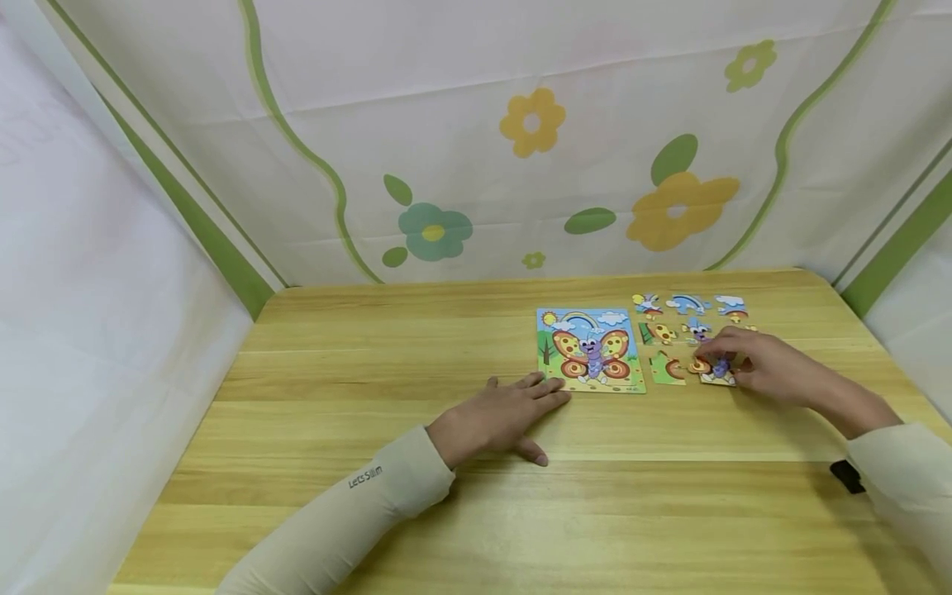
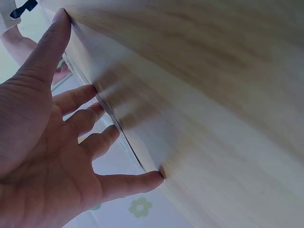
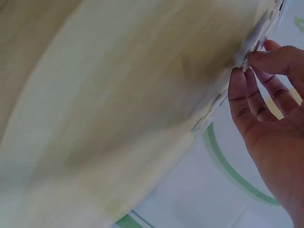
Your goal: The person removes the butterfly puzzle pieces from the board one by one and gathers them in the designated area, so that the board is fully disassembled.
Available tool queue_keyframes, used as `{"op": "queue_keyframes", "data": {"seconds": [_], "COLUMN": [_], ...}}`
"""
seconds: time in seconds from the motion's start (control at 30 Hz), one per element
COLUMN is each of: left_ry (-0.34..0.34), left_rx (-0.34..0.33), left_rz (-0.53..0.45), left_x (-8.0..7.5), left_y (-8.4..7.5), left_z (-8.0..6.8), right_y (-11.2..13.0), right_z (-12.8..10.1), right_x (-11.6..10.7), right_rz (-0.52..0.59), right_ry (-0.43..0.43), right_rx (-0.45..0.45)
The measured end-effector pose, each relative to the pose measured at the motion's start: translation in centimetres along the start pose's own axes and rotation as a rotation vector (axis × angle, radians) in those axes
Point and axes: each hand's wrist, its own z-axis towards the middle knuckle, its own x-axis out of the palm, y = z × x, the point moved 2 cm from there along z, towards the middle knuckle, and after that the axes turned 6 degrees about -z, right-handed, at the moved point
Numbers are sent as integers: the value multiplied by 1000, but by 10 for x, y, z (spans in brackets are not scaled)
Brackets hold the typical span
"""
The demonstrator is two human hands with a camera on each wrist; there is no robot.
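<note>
A square butterfly puzzle picture (image 1: 623, 376) lies flat on the wooden table, right of centre. My left hand (image 1: 502, 413) rests at its lower left corner with fingers spread; in the left wrist view the fingertips of that hand (image 2: 52, 142) touch the tabletop. To the right of the picture, loose jigsaw pieces are laid out in rows, among them a green corner piece (image 1: 667, 370) and a rainbow piece (image 1: 687, 304). My right hand (image 1: 766, 368) pinches a jigsaw piece with a purple body (image 1: 718, 373) in the lower row. It hides part of the pieces behind it.
The wooden table (image 1: 357, 355) extends to the left and in front of the hands. A white curtain (image 1: 446, 149) with printed flowers stands along its back edge. Near the right sleeve is a small black object (image 1: 846, 477).
</note>
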Motion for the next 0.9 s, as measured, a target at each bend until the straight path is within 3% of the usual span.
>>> {"op": "queue_keyframes", "data": {"seconds": [0.57, 0.73, 0.9], "left_ry": [-7, -13, -23], "left_rx": [10, 17, 28], "left_rz": [19, 31, 39], "left_x": [0, -1, -2], "left_y": [0, -2, -5], "left_z": [0, -1, -1], "right_y": [-4, 13, 42], "right_z": [5, 23, 46], "right_x": [2, 0, 1], "right_rz": [-47, -15, 60], "right_ry": [-32, -13, 81], "right_rx": [-11, -15, 7]}}
